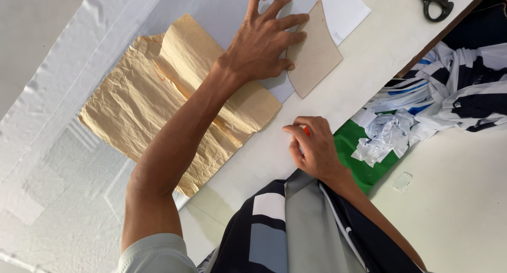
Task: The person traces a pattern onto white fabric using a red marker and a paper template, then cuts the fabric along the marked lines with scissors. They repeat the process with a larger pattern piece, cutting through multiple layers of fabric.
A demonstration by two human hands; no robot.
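Pressing left hand (266,43) on cardboard pattern (315,51).

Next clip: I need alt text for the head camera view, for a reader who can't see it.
A person's left hand presses a curved brown card pattern piece flat on pale fabric on a white table, beside crumpled tan paper. The right hand holds a small orange marker. Black scissors lie at the far edge.

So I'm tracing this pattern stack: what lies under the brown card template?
Under the brown card template lies a pale grey sheet, overlapping crumpled tan paper. The left hand pins its edge; what lies directly beneath is covered.
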